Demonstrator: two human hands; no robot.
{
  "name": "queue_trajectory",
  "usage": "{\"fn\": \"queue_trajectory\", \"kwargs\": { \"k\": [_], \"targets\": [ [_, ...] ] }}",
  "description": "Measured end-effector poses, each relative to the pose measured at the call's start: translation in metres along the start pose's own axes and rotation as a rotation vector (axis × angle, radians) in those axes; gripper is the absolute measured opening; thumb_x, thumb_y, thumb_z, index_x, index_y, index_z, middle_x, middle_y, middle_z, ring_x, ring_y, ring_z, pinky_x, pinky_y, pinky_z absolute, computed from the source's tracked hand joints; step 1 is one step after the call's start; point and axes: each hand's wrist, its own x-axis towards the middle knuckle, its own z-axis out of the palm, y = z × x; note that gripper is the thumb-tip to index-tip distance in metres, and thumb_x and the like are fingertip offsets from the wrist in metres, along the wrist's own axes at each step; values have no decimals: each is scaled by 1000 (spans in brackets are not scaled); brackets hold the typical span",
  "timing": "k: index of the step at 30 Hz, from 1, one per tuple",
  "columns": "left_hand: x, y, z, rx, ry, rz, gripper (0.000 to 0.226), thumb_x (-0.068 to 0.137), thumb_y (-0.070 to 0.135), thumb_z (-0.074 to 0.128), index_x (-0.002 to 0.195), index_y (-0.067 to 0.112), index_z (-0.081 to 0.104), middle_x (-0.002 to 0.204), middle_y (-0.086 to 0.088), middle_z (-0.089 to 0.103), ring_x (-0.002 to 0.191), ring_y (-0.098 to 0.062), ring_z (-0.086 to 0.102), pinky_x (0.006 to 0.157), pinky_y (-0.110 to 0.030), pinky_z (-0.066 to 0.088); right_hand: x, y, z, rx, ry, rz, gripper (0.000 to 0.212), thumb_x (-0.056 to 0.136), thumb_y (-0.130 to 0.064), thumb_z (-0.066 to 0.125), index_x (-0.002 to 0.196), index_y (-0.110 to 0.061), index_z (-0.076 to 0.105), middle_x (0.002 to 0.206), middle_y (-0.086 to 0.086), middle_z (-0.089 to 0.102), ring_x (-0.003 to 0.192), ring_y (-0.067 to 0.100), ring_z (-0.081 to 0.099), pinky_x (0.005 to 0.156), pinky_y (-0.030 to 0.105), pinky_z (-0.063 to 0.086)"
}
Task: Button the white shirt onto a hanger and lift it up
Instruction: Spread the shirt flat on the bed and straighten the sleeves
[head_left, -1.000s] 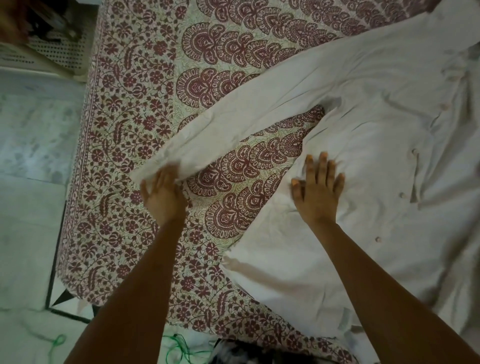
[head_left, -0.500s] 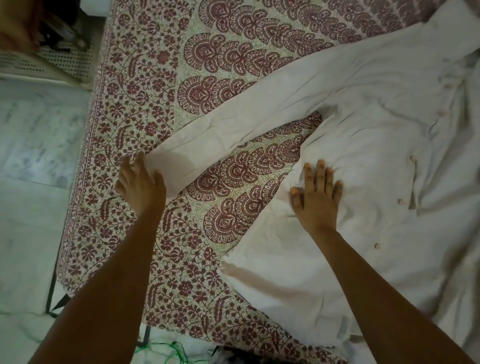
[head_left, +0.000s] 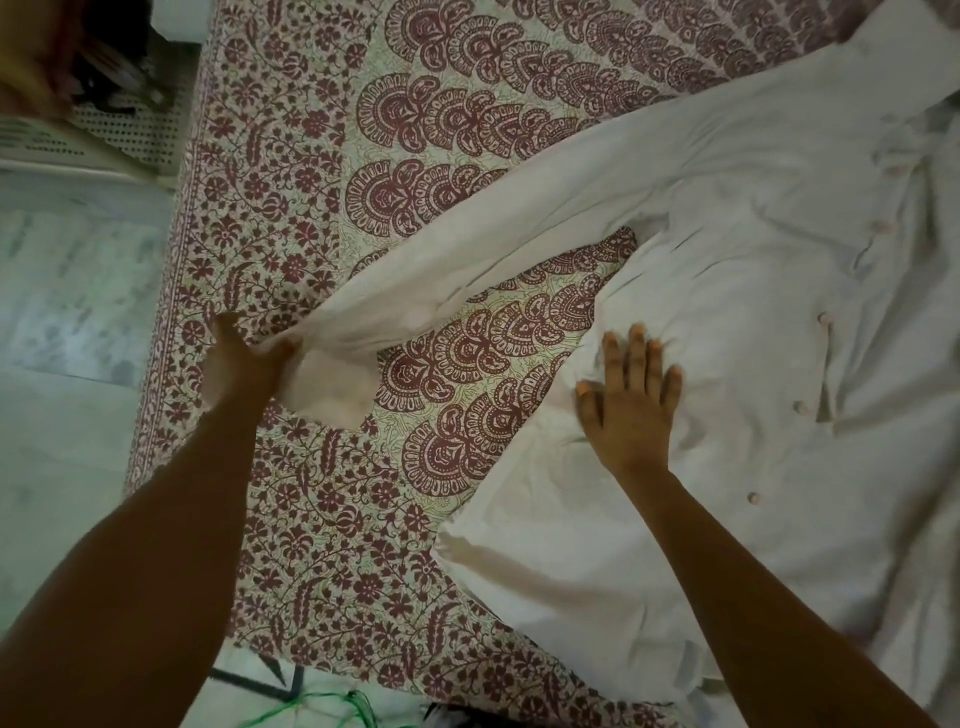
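Maroon-printed bedspread (head_left: 415, 130), white shirt (head_left: 753, 260) spread face-up across its right half.
Right hand (head_left: 631, 405) presses flat on the shirt's side, fingers straight and splayed, likely anchoring the body; left hand (head_left: 244, 364), arm extended, grips the sleeve cuff (head_left: 332, 384), apparently to draw the sleeve straight (buttons (head_left: 823, 318) farther off, fastened or not I cannot tell).

The person's two slender arms, the left forearm (head_left: 156, 545) and the right forearm (head_left: 753, 582), are bare along their whole visible length, and the left hand (head_left: 244, 364) and right hand (head_left: 631, 410) are bare too, the right one's fingers (head_left: 636, 348) ending in short, rounded nails.
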Motion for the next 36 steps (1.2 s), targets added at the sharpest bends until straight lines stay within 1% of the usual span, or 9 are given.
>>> {"fn": "queue_trajectory", "kwargs": {
  "k": [3, 7, 12, 16, 20, 23, 27, 31, 36],
  "targets": [
    [-4, 9, 12, -46, 204, -63, 77, 71, 30, 77, 132, 13, 33, 134, -19, 46, 122, -36, 45, 101, -47, 37, 1, 1, -1, 4, -2, -8, 62, 89, -45, 27, 143, -13, 30, 150, 19, 28, 137, 38, 28, 109, 56, 20],
    [-32, 21, 27, -62, 404, 156, 42, 85, 34, 57, 118, 10, 48, 123, -12, 53, 115, -28, 47, 96, -34, 30, 0, 2, -1, 7, -18, -3, 63, 88, -46, 27, 143, -14, 28, 150, 18, 27, 138, 38, 27, 109, 56, 19],
    [-72, -12, 49, 91, 304, 370, 58, 84, 49, 45, 123, 6, 45, 119, -17, 51, 114, -32, 45, 101, -45, 27, 1, -1, -3, 22, -39, 8, 65, 86, -45, 28, 144, -15, 27, 151, 18, 25, 138, 38, 25, 109, 57, 18],
    [-76, -25, 45, 164, 304, 314, 33, 79, 18, 63, 107, 2, 55, 96, -21, 64, 89, -32, 59, 90, -42, 34, 1, -1, -3, 9, -33, 9, 64, 87, -43, 30, 144, -15, 27, 151, 18, 26, 138, 38, 26, 109, 57, 19],
    [-73, -16, 31, 187, 380, 261, 17, 71, -6, 50, 85, 3, 57, 77, -17, 63, 67, -30, 57, 78, -38, 36, 0, 0, -1, -10, -27, -1, 63, 88, -43, 31, 145, -15, 24, 152, 18, 24, 139, 38, 24, 110, 56, 18],
    [-78, -18, 37, 420, 141, 348, 11, 83, -1, 55, 94, 1, 54, 86, -18, 65, 68, -30, 60, 64, -40, 48, 0, -2, 0, -20, -19, 21, 62, 88, -39, 37, 144, -13, 27, 151, 18, 26, 138, 38, 27, 109, 57, 19],
    [-77, -18, 42, 431, -144, 292, 29, 84, 15, 62, 105, 4, 45, 107, -15, 60, 93, -38, 61, 80, -50, 50, 2, -2, -3, -17, -40, 29, 63, 86, -40, 38, 142, -13, 30, 149, 19, 29, 136, 38, 30, 108, 57, 21],
    [-81, -9, 32, 361, -70, 326, 11, 89, 19, 49, 95, 11, 53, 96, -12, 64, 83, -33, 59, 73, -35, 37, 0, 2, -17, 67, -94, 17, 64, 85, -44, 27, 141, -12, 35, 148, 19, 33, 135, 38, 32, 108, 58, 21],
    [-106, 53, 52, 191, 21, 548, 11, 88, 21, 51, 93, 15, 59, 92, -9, 66, 78, -33, 62, 70, -36, 45, -1, 26, -55, 133, -83, 176, 69, 85, -48, 18, 143, -12, 30, 149, 18, 30, 137, 35, 29, 110, 56, 18]
  ]
}}
